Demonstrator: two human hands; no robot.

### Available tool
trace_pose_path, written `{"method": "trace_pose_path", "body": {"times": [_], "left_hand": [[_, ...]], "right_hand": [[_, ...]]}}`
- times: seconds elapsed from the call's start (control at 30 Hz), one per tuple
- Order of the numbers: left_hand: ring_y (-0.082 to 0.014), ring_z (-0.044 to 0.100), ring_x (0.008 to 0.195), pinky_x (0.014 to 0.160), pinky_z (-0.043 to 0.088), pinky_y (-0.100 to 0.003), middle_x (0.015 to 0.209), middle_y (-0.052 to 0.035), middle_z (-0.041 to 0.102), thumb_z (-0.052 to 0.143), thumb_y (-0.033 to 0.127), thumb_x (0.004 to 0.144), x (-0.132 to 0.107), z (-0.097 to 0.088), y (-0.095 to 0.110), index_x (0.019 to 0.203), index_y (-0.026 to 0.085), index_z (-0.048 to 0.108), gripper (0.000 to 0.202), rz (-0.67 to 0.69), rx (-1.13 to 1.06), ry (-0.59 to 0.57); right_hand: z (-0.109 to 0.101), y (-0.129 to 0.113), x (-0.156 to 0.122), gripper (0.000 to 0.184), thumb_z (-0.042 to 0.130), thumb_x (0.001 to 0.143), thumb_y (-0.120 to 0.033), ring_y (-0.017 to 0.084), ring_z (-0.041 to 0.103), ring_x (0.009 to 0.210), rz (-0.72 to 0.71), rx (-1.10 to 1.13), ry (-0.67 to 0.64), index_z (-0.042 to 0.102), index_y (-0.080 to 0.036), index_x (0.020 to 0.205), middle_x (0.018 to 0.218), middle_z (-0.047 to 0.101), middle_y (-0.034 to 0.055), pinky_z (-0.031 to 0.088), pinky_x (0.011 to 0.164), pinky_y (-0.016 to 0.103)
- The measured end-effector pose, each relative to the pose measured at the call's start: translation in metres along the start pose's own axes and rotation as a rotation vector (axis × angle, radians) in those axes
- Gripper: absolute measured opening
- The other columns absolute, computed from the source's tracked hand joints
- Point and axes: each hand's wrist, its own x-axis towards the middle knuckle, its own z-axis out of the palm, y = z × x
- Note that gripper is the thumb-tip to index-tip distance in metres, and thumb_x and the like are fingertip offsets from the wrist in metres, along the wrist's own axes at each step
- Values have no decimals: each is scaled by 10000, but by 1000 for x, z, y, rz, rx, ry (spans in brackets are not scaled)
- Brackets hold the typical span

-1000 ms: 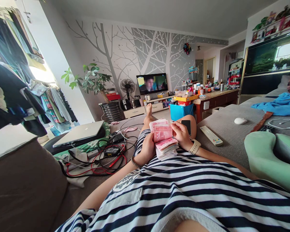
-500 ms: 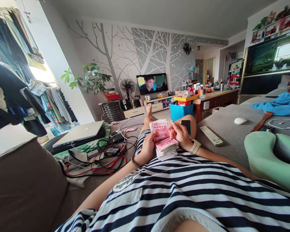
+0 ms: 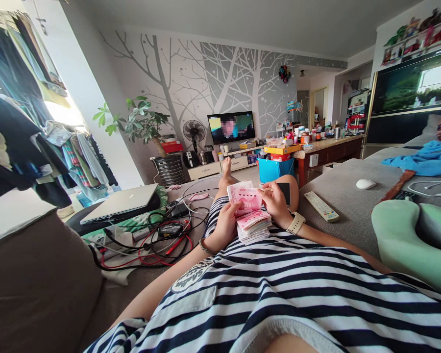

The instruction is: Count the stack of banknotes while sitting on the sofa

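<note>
Bare left grip (image 3: 225, 225) closed, thumb on top, other fingers mostly hidden. Bare right grip (image 3: 277, 205) just beside it, fingers bent, tips drawn together. Bare left forearm (image 3: 157, 295) and bare right forearm (image 3: 332, 240) slant inward behind their grips.

I record, remotely, banknotes (image 3: 246, 200) between left hand (image 3: 225, 226) and right hand (image 3: 277, 205); laptop (image 3: 123, 203) left of cables (image 3: 154, 240), both leftward; remote control (image 3: 321, 206) and mouse (image 3: 365, 184) on the sofa (image 3: 340, 190), right; television (image 3: 231, 127) ahead, right of fan (image 3: 194, 131).
</note>
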Motion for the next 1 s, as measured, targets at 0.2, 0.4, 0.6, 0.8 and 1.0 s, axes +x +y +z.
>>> {"method": "trace_pose_path", "body": {"times": [0.2,0.4,0.6,0.8,1.0], "left_hand": [[-181,653,645,667,550,-313,674,-16,682,741,317,652,4,-3,-2,735,171,646,193,9,-42,19],[-236,650,751,681,551,-319,548,0,595,637,248,676,5,2,-1,613,211,612,77,66,21,210],[-236,615,744,626,518,-301,505,0,539,621,224,693,-2,6,6,555,231,553,153,85,109,256],[-181,532,600,586,466,-283,488,15,481,601,207,724,-1,4,6,561,215,564,167,88,80,186],[-150,470,562,572,440,-279,558,17,532,594,214,744,3,-2,3,563,210,560,184,118,120,179]], "right_hand": [[-1,-5,-1,421,601,825,-586,128,425,534,-52,-53,-62,499,-201,689,583,477,-24,320,507,252],[-1,-9,-3,411,574,850,-586,125,392,527,-50,4,-113,536,-196,727,593,447,-24,300,483,251],[-3,-8,-3,384,565,883,-541,129,388,542,-100,15,-135,549,-193,721,592,438,-19,306,503,254],[-3,-11,-3,391,568,874,-552,135,402,560,-97,-2,-136,553,-194,719,614,454,-11,319,512,256],[-4,-15,-4,369,575,878,-527,130,386,538,-84,39,-149,552,-195,719,599,440,-15,293,499,261]]}}
